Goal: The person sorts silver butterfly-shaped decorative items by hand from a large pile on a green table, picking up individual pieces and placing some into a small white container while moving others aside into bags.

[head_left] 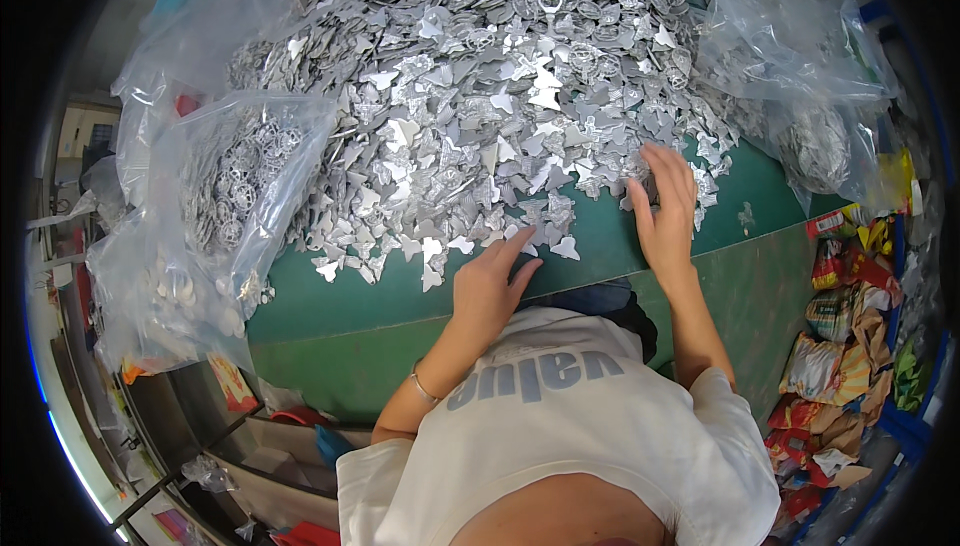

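A big heap of small flat silver metal pieces (pixel 480 106), butterfly-like in shape, covers the far half of a green table (pixel 340 346). My left hand (pixel 488 286) lies on the table at the heap's near edge, fingers stretched out and touching a few loose pieces (pixel 545 241). My right hand (pixel 665 206) rests flat on the right edge of the heap, fingers apart and pressed on the pieces. Neither hand visibly grips anything. A thin bracelet sits on my left wrist (pixel 425 386).
A clear plastic bag (pixel 225 196) with round silver pieces lies at the left of the heap. More clear bags (pixel 800 66) sit at the far right. Colourful snack wrappers (pixel 840 346) are piled in a blue crate at the right. Shelves and boxes (pixel 250 446) stand below the table's left.
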Demonstrator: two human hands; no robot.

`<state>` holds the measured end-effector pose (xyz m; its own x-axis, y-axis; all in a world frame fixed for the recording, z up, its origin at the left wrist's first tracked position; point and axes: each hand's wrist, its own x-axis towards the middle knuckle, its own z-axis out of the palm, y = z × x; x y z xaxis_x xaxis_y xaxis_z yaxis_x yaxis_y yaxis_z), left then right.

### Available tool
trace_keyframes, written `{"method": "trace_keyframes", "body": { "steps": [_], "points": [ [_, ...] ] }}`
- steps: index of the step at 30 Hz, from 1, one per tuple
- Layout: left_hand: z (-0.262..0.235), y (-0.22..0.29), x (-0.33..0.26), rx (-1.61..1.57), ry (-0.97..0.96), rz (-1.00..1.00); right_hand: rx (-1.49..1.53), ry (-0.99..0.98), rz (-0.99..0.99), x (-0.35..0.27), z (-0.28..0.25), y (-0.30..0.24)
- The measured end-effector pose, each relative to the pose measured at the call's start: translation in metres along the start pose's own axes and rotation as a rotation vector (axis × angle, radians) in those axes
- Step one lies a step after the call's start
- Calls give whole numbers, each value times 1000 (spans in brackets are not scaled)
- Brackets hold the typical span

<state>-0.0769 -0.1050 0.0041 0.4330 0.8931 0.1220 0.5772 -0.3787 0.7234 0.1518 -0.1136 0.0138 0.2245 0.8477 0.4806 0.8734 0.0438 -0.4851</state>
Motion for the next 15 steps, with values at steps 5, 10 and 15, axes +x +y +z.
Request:
{"method": "trace_keyframes", "body": {
  "steps": [5, 10, 15],
  "points": [
    [3, 0, 11, 165, 0, 66, -131, -28, -50, 15, 38, -4],
    [2, 2, 11, 148, -5, -10, -25, -103, -181, 0, 33, -20],
    [5, 3, 11, 115, 45, -34, 118, -317, -275, -22, 28, -34]
  ]
}}
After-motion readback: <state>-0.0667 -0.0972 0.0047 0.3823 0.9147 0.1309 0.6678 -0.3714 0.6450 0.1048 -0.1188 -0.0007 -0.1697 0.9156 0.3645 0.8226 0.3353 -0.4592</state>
